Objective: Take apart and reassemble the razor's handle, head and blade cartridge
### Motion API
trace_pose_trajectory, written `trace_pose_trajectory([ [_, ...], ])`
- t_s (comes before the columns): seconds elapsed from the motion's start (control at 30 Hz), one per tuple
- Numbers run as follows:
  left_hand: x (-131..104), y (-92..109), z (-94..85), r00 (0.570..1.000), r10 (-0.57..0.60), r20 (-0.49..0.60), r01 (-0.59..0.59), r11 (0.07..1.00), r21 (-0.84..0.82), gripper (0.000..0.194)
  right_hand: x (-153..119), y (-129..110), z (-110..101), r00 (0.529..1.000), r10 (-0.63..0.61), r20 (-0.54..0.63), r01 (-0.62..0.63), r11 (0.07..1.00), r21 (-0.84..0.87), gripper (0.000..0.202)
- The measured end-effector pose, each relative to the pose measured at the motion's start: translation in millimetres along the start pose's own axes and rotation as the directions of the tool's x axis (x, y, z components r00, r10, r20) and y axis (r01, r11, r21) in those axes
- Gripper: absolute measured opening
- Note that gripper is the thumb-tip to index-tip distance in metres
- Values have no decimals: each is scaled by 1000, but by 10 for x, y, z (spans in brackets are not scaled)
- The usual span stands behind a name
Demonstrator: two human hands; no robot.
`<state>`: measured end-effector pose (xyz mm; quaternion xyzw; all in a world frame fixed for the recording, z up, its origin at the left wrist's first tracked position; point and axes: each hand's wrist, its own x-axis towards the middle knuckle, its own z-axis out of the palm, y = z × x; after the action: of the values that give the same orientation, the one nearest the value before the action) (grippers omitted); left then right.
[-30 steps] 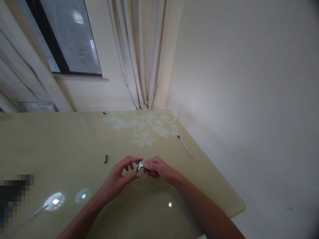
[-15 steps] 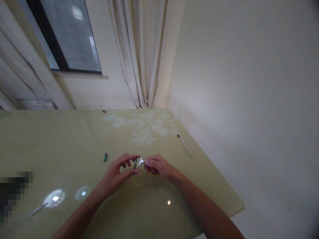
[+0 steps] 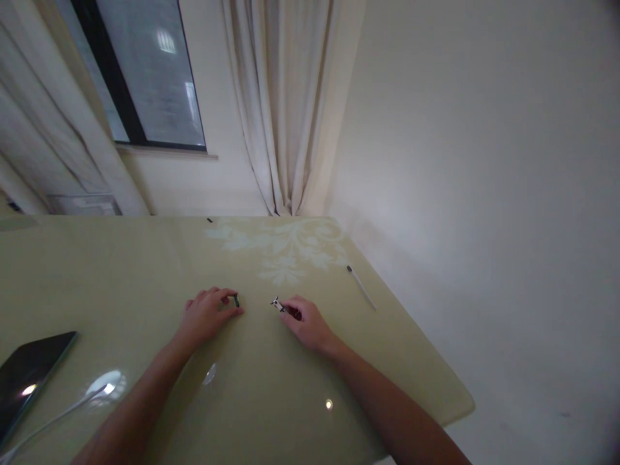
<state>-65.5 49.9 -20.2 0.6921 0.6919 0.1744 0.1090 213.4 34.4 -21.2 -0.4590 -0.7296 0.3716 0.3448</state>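
My left hand (image 3: pixel 206 316) is over the table left of centre, thumb and forefinger closed on the ends of a small dark bar-shaped piece (image 3: pixel 236 300). My right hand (image 3: pixel 307 323) is a short way to its right, with a small silvery metal piece (image 3: pixel 277 303) pinched between thumb and fingers. That metal piece has a forked or T-shaped end pointing left. The two held pieces are apart, and their exact kinds are too small to make out.
A thin white stick with a dark tip (image 3: pixel 361 287) lies near the table's right edge. A small dark bit (image 3: pixel 210 220) rests at the far edge. To the left are a dark tablet-like slab (image 3: pixel 33 365) and a white cable (image 3: pixel 62 413). A wall stands on the right.
My left hand has moved left, away from the right hand, widening the gap between the held pieces. The dark green bar that lay left of it no longer shows. The right hand has tilted slightly.
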Motion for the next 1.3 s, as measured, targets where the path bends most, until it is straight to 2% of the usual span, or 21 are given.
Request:
trace_pose_trajectory([
  [0.13,33,-40,0,1000,5,27,-4,999,-36,47,17,53,59,999,33,-39,-30,995,91,31],
  [0.3,22,-34,19,999,30,32,-29,999,-45,40,106,90,109,995,37,-97,-25,993,114,24],
  [0.67,-30,-48,-18,1000,0,-8,0,1000,21,41,608,87,445,984,47,-171,-38,998,54,16],
  [0.8,-53,-30,-29,1000,15,5,-15,998,56,44,603,82,478,979,40,-200,-23,996,86,16],
  [0.9,-54,-33,-30,999,35,27,-36,998,45,36,556,92,467,973,45,-228,-14,990,137,15],
  [1.03,-58,-63,-7,999,52,-16,-52,999,-7,31,533,89,455,974,34,-224,3,987,163,15],
  [1.13,-50,-78,27,993,59,-106,-67,995,-80,28,522,66,439,976,40,-215,3,980,200,16],
  [1.2,-43,-67,41,982,70,-175,-109,968,-226,30,495,43,420,979,16,-202,30,974,224,18],
  [1.3,-60,-10,23,972,75,-223,-181,844,-505,44,430,0,404,982,-86,-169,131,952,276,20],
])
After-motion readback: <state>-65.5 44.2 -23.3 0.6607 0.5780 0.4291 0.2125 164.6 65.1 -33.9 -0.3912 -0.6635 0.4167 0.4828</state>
